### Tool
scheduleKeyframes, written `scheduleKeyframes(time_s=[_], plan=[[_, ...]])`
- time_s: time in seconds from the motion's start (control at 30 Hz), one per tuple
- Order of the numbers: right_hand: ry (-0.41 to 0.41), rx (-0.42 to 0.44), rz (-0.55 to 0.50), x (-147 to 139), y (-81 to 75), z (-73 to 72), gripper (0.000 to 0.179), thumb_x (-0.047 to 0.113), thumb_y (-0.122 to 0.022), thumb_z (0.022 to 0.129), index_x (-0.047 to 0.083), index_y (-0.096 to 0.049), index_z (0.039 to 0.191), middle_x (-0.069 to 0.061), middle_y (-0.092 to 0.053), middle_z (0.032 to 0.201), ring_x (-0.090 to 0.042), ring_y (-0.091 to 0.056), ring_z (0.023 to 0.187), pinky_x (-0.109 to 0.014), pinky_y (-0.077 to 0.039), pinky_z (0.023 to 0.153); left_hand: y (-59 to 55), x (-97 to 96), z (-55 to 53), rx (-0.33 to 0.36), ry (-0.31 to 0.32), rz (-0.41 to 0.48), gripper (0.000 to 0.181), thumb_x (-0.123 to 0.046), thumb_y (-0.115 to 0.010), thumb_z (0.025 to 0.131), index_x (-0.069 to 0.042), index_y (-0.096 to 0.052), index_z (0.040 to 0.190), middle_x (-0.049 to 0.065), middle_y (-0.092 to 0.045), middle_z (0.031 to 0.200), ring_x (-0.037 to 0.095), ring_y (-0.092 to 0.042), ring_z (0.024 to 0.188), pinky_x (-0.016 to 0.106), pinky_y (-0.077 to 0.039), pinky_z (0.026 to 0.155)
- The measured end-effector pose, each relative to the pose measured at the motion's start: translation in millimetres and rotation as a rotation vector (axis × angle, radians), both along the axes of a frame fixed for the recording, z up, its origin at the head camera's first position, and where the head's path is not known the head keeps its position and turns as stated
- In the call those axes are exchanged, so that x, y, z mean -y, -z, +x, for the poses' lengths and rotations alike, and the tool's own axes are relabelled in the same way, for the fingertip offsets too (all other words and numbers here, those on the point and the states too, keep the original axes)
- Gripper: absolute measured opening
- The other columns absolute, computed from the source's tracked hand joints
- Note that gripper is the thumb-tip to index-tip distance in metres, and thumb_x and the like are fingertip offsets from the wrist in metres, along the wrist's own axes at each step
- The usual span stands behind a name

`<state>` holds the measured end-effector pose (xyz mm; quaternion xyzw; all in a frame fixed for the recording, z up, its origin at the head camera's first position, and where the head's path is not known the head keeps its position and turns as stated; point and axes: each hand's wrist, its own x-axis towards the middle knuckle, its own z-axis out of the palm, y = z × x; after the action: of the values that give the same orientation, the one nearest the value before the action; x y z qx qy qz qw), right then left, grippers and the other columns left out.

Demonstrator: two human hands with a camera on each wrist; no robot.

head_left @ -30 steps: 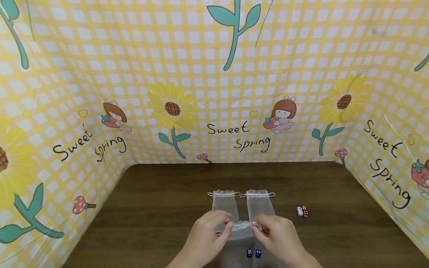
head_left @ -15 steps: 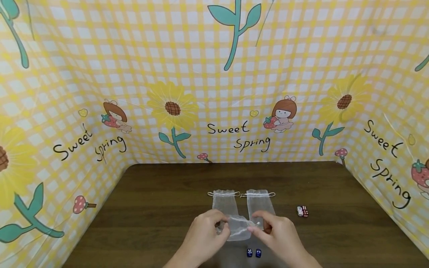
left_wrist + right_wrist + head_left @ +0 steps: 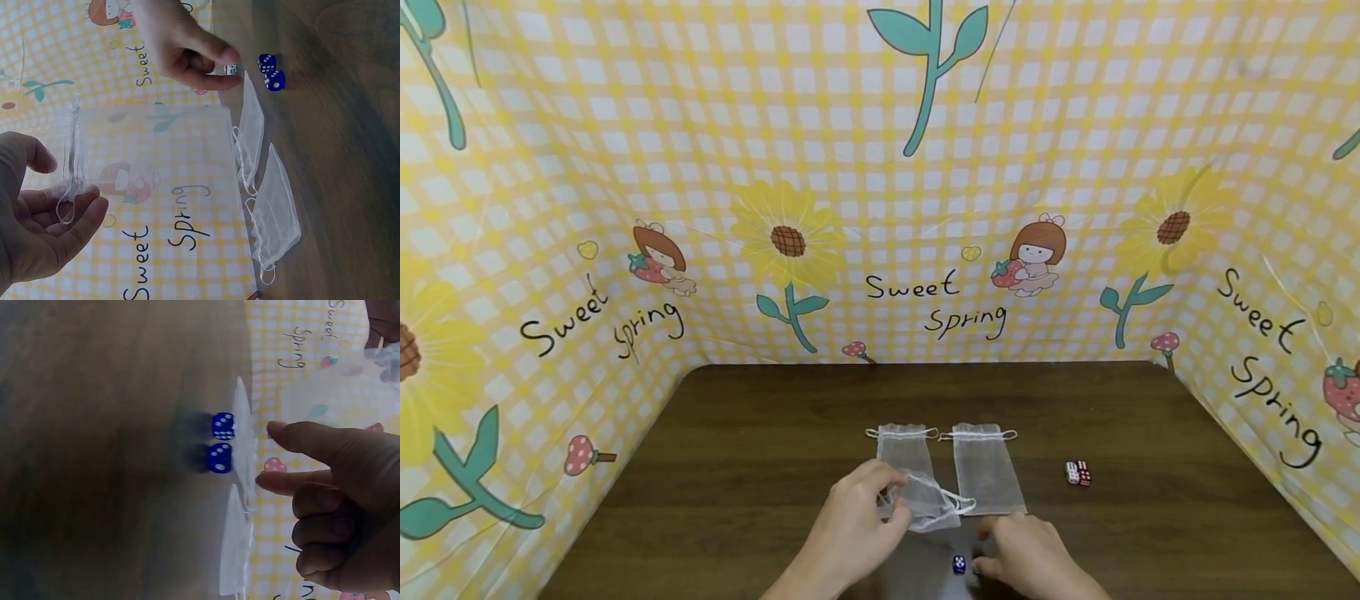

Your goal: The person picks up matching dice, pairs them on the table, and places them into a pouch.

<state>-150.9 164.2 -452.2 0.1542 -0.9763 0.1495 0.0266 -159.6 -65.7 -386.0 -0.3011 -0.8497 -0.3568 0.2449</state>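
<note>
Left wrist view shows the held bag (image 3: 150, 144) along its length, sheer and white, from its drawstring mouth to its straight bottom edge; head view foreshortens it, over the near part of the left flat bag (image 3: 904, 450). Both wrist views show two blue dice (image 3: 219, 459) side by side on the worktop (image 3: 752, 467), while head view shows just one, the right hand (image 3: 1033, 550) covering the other.

The left hand (image 3: 850, 517) has its fingers curled at the drawstring, holding the bag's mouth, with the thumb tip standing off. The right hand's grip is spread: thumb and forefinger point out apart, the other fingers fold in, and nothing is pinched; right wrist view shows the fingertips apart from the blue dice.

The right flat bag (image 3: 988, 471) lies just beside the left one, a strip of wood between them, both mouths toward the far edge. Further right sit the white and red dice (image 3: 1077, 473), clustered together. Wood runs on behind the bags and widely to their left, up to the checked cloth (image 3: 880, 208) rising along the edges.
</note>
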Motion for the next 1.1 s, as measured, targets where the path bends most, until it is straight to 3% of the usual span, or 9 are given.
scheduleKeyframes(time_s=[0.2,0.4,0.77,1.1], plan=[[-0.009,-0.028,0.04,2,8.2,1.5,0.024,0.034,-0.078,0.062,0.021,-0.06,0.07,0.006,-0.055,0.065,-0.02,-0.055,0.058,-0.037,-0.037,0.045,0.4,-0.7,-1.1,-0.024,-0.001,0.007,0.017,-0.001,-0.062,0.065,-0.008,-0.065,0.079,-0.005,-0.062,0.085,0.005,-0.054,0.07,0.016,-0.044,0.06],[-0.036,-0.039,0.062,1,13.5,1.2,0.022,0.03,-0.077,0.063,0.021,-0.058,0.068,0.009,-0.052,0.061,-0.016,-0.052,0.054,-0.035,-0.036,0.043,1.2,-0.8,-0.7,0.025,0.012,-0.011,0.015,-0.001,-0.061,0.067,-0.007,-0.065,0.08,-0.004,-0.061,0.084,0.004,-0.052,0.067,0.014,-0.043,0.057],[-0.041,-0.052,0.04,3,21.2,1.2,0.018,0.022,-0.075,0.063,0.02,-0.056,0.065,0.008,-0.051,0.058,-0.015,-0.05,0.051,-0.034,-0.035,0.042,1.2,-1.8,-0.6,0.046,0.016,-0.017,0.015,0.0,-0.06,0.067,-0.007,-0.065,0.08,-0.005,-0.059,0.082,0.003,-0.05,0.066,0.015,-0.042,0.057],[-0.007,-0.06,0.008,2,5.1,3.2,0.016,0.026,-0.076,0.066,0.022,-0.062,0.068,0.009,-0.053,0.062,-0.017,-0.054,0.055,-0.035,-0.038,0.045,3.3,-2.8,-1.0,0.025,-0.002,-0.026,0.016,-0.001,-0.061,0.067,-0.007,-0.065,0.08,-0.005,-0.06,0.083,0.004,-0.052,0.067,0.015,-0.044,0.058]])
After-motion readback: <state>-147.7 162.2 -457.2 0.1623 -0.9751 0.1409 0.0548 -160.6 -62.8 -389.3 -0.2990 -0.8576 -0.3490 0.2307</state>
